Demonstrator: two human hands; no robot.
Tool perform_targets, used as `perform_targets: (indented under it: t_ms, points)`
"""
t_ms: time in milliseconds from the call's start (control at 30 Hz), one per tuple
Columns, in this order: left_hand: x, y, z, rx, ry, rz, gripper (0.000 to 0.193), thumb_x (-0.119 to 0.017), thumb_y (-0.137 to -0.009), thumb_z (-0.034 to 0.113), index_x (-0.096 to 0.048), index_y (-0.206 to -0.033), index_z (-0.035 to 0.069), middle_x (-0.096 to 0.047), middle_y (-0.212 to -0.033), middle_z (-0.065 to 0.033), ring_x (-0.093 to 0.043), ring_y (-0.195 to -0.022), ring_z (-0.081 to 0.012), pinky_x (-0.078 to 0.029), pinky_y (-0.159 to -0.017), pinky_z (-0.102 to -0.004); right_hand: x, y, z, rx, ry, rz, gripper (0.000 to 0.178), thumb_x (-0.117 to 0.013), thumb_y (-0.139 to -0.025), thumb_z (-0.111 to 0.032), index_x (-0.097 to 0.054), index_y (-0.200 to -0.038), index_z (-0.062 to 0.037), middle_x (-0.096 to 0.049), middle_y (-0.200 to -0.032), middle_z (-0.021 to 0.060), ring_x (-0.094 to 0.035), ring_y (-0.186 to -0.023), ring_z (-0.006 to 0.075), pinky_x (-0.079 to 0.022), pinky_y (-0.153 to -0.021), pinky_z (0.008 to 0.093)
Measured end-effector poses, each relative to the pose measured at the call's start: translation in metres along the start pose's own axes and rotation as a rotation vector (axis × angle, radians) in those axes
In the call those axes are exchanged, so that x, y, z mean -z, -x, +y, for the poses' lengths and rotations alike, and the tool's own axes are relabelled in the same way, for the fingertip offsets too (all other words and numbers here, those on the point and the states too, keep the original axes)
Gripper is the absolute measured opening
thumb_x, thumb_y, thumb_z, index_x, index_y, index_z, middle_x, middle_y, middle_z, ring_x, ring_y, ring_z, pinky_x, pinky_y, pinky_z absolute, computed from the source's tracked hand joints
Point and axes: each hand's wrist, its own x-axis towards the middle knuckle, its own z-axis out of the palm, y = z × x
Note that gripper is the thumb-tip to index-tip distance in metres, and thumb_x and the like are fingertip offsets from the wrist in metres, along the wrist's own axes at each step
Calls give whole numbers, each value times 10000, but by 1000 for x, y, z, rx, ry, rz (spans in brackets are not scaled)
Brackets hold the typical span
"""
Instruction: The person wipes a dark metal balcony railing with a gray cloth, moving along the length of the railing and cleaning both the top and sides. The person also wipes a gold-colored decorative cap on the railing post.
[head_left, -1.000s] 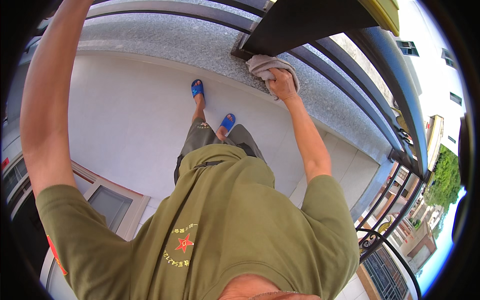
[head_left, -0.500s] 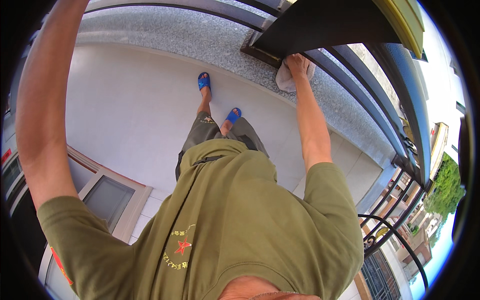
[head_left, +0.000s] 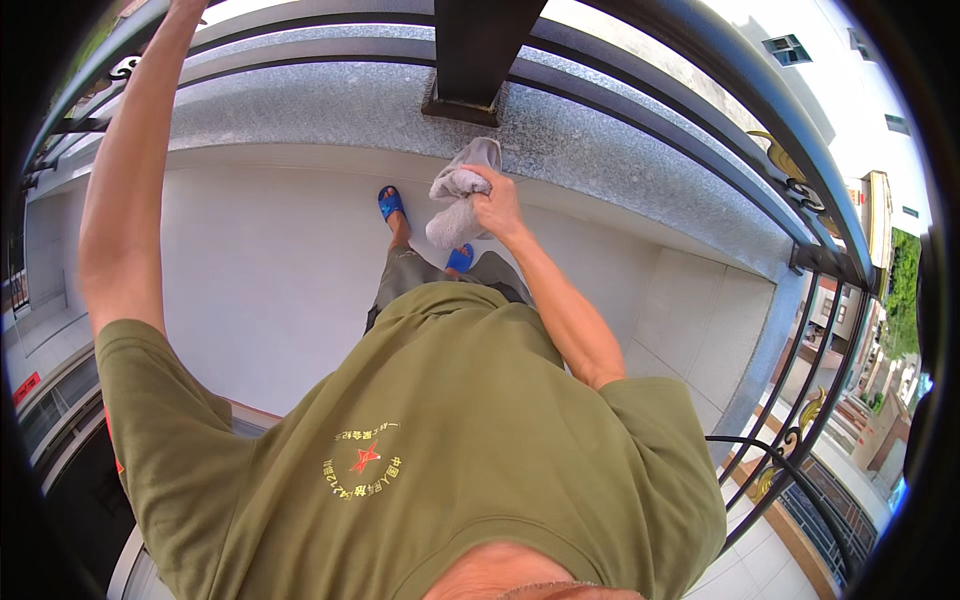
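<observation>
A crumpled greyish-white cloth is bunched in my right hand, its fingers closed round the middle. One end of the cloth hangs down and the other sticks up toward the grey granite ledge. Just beyond it, a dark square post rises from the ledge on a wider base. At the upper left, my left arm reaches out to the dark metal railing. My left hand is mostly cut off by the top edge, so its fingers are barely seen.
My feet in blue slippers stand on the pale tiled floor near the ledge. Railing bars curve round to the right, with gold ornaments. A black cable hangs at lower right. A door frame is at lower left.
My right hand has drawn the cloth off the ledge beside the post's base, back toward my body. The view has swung, so the post now appears farther left.
</observation>
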Motion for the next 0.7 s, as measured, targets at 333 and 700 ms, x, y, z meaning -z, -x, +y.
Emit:
perform_targets:
  t_ms: [333,700]
  points:
    - [39,384,214,868,758,-523,953,-876,-876,448,-416,-1606,42,-586,-1473,-163,-532,-1410,-299,-493,-1121,-487,40,5,-139,-81,-818,-29,511,-709,-870,0,-665,-1379,-7,-717,-1271,99,-660,-1185,183,-538,-1014,337]
    - [19,395,128,1328,977,-395,714,-646,-1036,401,-396,-1556,-19,-614,-1367,-147,-627,-1216,-217,-522,-1044,-367,250,-74,-233,710,452,803,231,-710,-1010,-78,-757,-1235,-58,-767,-1217,128,-726,-1148,209,-615,-939,356]
